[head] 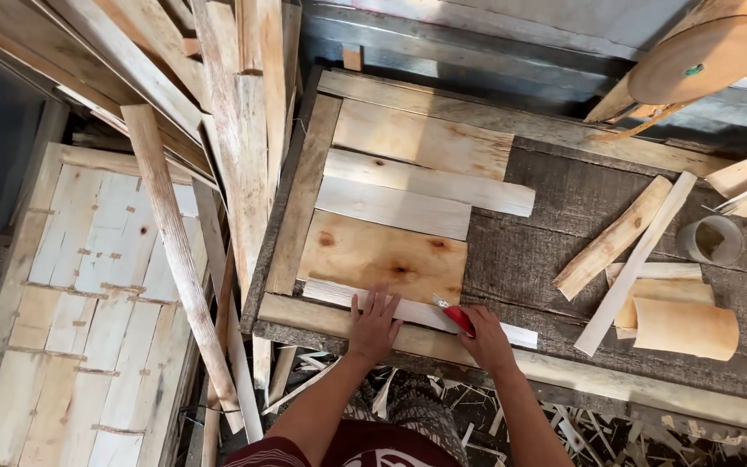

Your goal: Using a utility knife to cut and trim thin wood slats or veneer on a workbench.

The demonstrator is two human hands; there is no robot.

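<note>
My left hand (373, 325) lies flat, fingers spread, on a thin pale wood strip (512, 334) at the near edge of a wooden frame (304, 186). My right hand (488, 340) grips a red-handled knife (455, 316) whose blade tip touches the strip beside a knotty plywood piece (382, 258). Above that piece, two pale slats (417, 195) and another plywood piece (421, 138) lie side by side inside the frame.
Loose wood offcuts (613, 238) and a long white slat (637, 261) lie on the dark bench (555, 251) to the right, with rolled veneer (685, 327) and a tape roll (712, 239). Planks (244, 112) lean at upper left. A pale slatted panel (97, 311) lies left. Shavings cover the floor.
</note>
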